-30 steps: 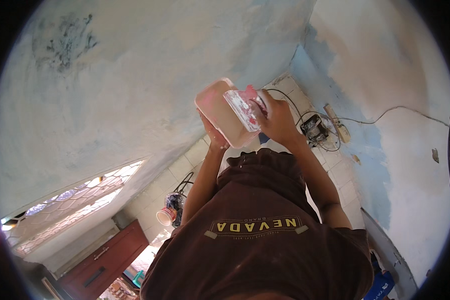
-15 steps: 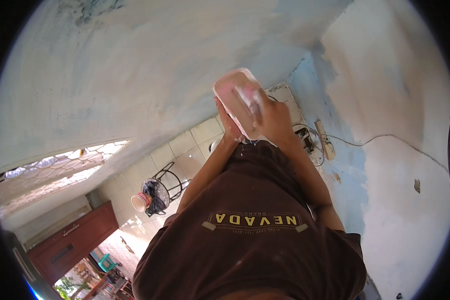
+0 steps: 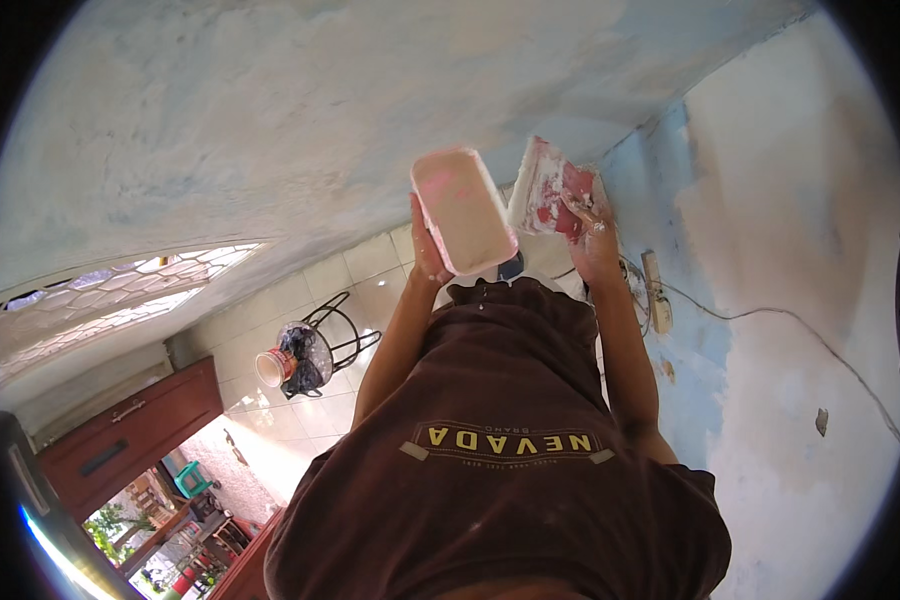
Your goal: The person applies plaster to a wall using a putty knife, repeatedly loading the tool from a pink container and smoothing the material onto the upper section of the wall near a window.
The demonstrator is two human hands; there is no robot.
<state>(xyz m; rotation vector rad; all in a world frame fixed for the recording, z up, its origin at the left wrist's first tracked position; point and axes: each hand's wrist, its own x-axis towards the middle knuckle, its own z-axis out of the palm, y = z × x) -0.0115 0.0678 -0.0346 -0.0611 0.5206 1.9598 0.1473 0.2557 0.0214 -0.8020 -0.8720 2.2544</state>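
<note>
Head view: my left hand (image 3: 428, 255) fingers wrap the pink tub (image 3: 464, 208), right hand (image 3: 592, 240) pinches the trowel (image 3: 553, 185) w/ filler; best keep tub level & blade flat.

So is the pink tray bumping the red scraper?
Apart. The head view shows a strip of wall between the pink tray and the red scraper.

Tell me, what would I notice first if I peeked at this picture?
Right in the middle, the left hand holds up a pink, plaster-smeared tray, and beside it the right hand grips a flat trowel smeared red and white. Behind them curves a patchy pale-blue wall, with a big bare whitish patch on the right. Lower left, a black stool stands on the tiled floor.
</note>
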